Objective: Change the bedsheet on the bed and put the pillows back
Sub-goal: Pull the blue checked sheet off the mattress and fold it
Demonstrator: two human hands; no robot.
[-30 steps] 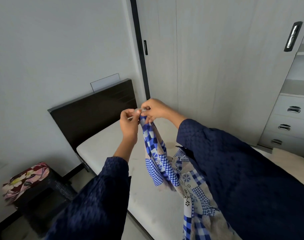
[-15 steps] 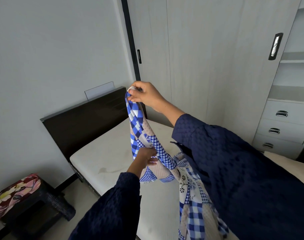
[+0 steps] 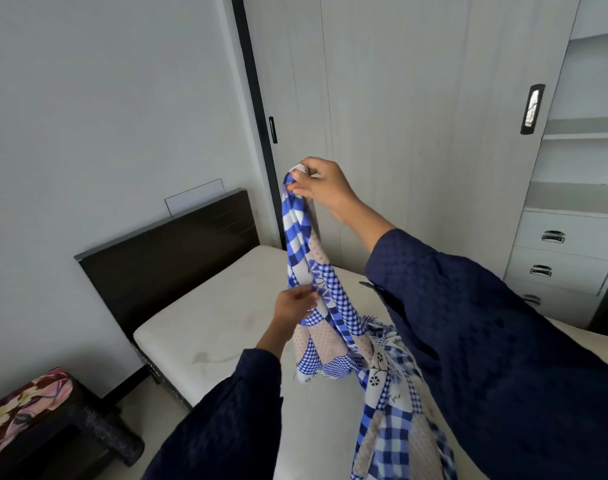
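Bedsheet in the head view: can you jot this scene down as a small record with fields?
Bedsheet: blue checked patchwork, bunched, hanging above the bed
Right hand: pinches its top end, held high
Left hand: holds it lower down
Mattress: bare, stained
Headboard: dark, against the wall
Floral cushion: on a dark stool, lower left

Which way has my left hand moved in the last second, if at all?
Yes. The left hand has slid down the bedsheet, from beside the right hand by the end of the headboard to lower, over the mattress.
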